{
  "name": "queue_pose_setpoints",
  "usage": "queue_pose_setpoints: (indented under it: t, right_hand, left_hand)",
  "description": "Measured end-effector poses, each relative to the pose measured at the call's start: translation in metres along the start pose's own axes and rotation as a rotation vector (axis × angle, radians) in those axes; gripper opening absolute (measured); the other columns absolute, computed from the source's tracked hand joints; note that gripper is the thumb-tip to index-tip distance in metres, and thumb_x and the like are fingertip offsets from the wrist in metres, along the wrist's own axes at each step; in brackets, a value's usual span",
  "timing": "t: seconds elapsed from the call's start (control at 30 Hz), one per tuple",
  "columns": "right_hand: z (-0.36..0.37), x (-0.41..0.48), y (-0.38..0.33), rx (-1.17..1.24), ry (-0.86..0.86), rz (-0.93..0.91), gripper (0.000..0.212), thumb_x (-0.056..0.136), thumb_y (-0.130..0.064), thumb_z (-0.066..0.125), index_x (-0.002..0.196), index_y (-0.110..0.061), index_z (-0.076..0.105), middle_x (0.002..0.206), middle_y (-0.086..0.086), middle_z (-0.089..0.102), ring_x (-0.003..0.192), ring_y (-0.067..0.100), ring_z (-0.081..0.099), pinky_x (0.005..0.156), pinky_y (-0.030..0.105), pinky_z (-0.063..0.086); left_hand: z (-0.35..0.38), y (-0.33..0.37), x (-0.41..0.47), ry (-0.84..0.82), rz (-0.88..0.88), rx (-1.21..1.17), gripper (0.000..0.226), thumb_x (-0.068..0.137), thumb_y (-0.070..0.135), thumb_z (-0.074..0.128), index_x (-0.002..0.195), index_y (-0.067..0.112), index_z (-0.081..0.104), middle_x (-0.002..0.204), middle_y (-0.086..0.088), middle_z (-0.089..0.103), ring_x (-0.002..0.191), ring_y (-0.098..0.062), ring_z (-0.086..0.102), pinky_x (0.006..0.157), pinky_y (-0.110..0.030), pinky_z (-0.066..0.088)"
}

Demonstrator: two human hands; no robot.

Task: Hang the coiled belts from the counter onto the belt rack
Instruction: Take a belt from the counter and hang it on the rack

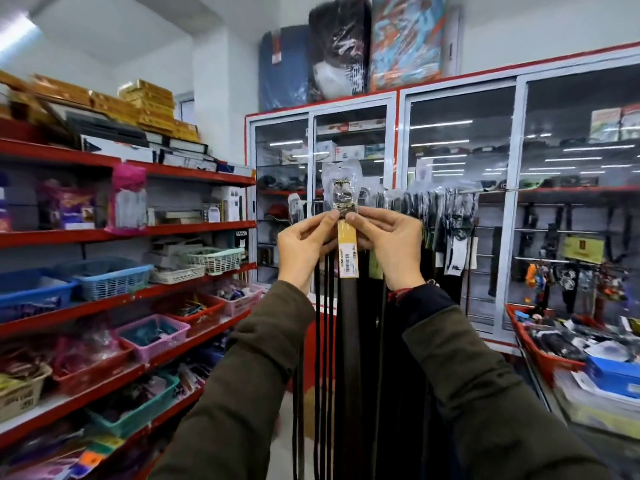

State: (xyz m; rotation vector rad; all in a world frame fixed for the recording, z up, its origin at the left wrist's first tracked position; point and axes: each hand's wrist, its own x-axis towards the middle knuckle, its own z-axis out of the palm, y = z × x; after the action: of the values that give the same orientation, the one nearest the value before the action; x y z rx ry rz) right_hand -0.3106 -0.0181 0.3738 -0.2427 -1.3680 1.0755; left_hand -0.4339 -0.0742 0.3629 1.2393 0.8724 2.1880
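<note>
A dark belt (349, 341) hangs straight down in front of me, uncoiled, with a yellow price tag (347, 252) just below its metal buckle (343, 199), which is wrapped in clear plastic. My left hand (304, 247) and my right hand (388, 244) both pinch the belt right under the buckle, thumbs and fingertips meeting at the tag's top. The buckle sits level with the belt rack (436, 197), a horizontal rail from which several bagged dark belts hang. More dark belts (323, 341) hang beside the held one.
Red shelving (194, 230) with baskets and boxes runs along the left. Glass-door cabinets (460, 140) stand behind the rack. A red basket (540, 355) of goods and a blue box (613, 374) sit on the counter at the right.
</note>
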Motion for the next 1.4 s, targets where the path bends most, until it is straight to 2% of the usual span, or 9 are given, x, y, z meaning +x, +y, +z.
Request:
queue_pose_setpoints:
  t: [0.43, 0.6, 0.67, 0.77, 0.9, 1.0, 1.1, 1.27, 1.4]
  right_hand:
    - [0.007, 0.020, 0.008, -0.063, 0.069, 0.020, 0.021, 0.077, -0.013, 0.086, 0.094, -0.004, 0.078, 0.089, 0.017, 0.080, 0.084, 0.028, 0.080, 0.073, 0.037, 0.065]
    - [-0.002, 0.027, 0.030, -0.174, 0.084, 0.033, 0.025, 0.082, -0.010, 0.081, 0.105, 0.000, 0.076, 0.096, 0.020, 0.078, 0.091, 0.030, 0.078, 0.074, 0.033, 0.066]
    - [-0.006, 0.029, 0.039, -0.254, 0.075, 0.014, 0.021, 0.089, -0.007, 0.074, 0.109, -0.002, 0.075, 0.102, 0.019, 0.078, 0.095, 0.028, 0.077, 0.072, 0.025, 0.064]
    - [-0.014, 0.025, 0.049, -0.437, 0.079, -0.075, 0.019, 0.094, -0.015, 0.067, 0.110, -0.012, 0.076, 0.104, 0.007, 0.078, 0.096, 0.018, 0.076, 0.083, 0.032, 0.063]
    - [-0.034, -0.007, 0.054, -0.591, 0.154, -0.179, 0.019, 0.097, -0.021, 0.062, 0.110, -0.020, 0.075, 0.095, -0.015, 0.073, 0.093, 0.007, 0.072, 0.075, 0.006, 0.052]
    - [-0.062, -0.038, 0.066, -0.696, 0.189, -0.252, 0.023, 0.099, -0.022, 0.057, 0.118, -0.023, 0.070, 0.109, -0.013, 0.071, 0.107, 0.008, 0.067, 0.092, 0.028, 0.056]
    - [-0.099, -0.068, 0.085, -0.913, 0.193, -0.298, 0.034, 0.101, -0.025, 0.053, 0.134, -0.021, 0.058, 0.139, -0.003, 0.060, 0.135, 0.014, 0.051, 0.113, 0.040, 0.043]
    - [-0.160, -0.122, 0.097, -1.218, 0.219, -0.213, 0.047, 0.101, -0.029, 0.051, 0.147, -0.022, 0.044, 0.164, 0.000, 0.030, 0.158, 0.024, 0.015, 0.128, 0.050, 0.012]
    - [-0.205, -0.165, 0.093, -1.369, 0.250, -0.143, 0.046, 0.100, -0.028, 0.051, 0.145, -0.022, 0.045, 0.166, 0.004, 0.026, 0.159, 0.028, 0.010, 0.128, 0.053, 0.004]
  left_hand:
    - [0.006, 0.011, 0.022, 0.035, -0.226, -0.059, 0.017, 0.087, 0.018, 0.078, 0.098, 0.005, 0.075, 0.084, -0.008, 0.079, 0.068, -0.011, 0.077, 0.058, -0.017, 0.059]
    - [0.007, -0.012, 0.026, 0.033, -0.223, -0.029, 0.032, 0.090, 0.015, 0.075, 0.116, -0.003, 0.071, 0.101, -0.015, 0.076, 0.073, -0.015, 0.075, 0.068, -0.022, 0.064]
    - [0.006, -0.023, 0.030, 0.053, -0.161, 0.003, 0.030, 0.091, 0.013, 0.072, 0.117, -0.002, 0.070, 0.097, -0.012, 0.075, 0.081, -0.019, 0.074, 0.070, -0.023, 0.064]
    - [0.004, -0.039, 0.030, 0.114, 0.061, 0.171, 0.026, 0.092, 0.016, 0.072, 0.116, 0.006, 0.070, 0.100, -0.008, 0.074, 0.096, -0.021, 0.073, 0.078, -0.030, 0.063]
    - [0.007, -0.059, 0.003, 0.156, 0.421, 0.524, 0.034, 0.095, 0.020, 0.067, 0.128, 0.018, 0.062, 0.128, 0.001, 0.062, 0.118, -0.005, 0.059, 0.101, -0.027, 0.052]
    - [0.011, -0.083, -0.027, 0.058, 0.607, 0.792, 0.041, 0.100, 0.021, 0.057, 0.140, 0.019, 0.051, 0.150, 0.001, 0.044, 0.147, -0.014, 0.034, 0.122, -0.031, 0.029]
    - [0.018, -0.112, -0.059, -0.056, 0.658, 1.007, 0.045, 0.101, 0.025, 0.053, 0.146, 0.018, 0.047, 0.162, -0.001, 0.031, 0.157, -0.023, 0.011, 0.128, -0.036, 0.009]
    - [0.040, -0.163, -0.117, -0.216, 0.588, 1.094, 0.048, 0.103, 0.029, 0.050, 0.150, 0.020, 0.043, 0.166, -0.002, 0.024, 0.158, -0.024, 0.004, 0.129, -0.043, -0.001]
    - [0.062, -0.198, -0.162, -0.326, 0.476, 1.060, 0.048, 0.103, 0.030, 0.049, 0.150, 0.020, 0.043, 0.167, 0.000, 0.023, 0.158, -0.023, 0.003, 0.129, -0.046, 0.000]
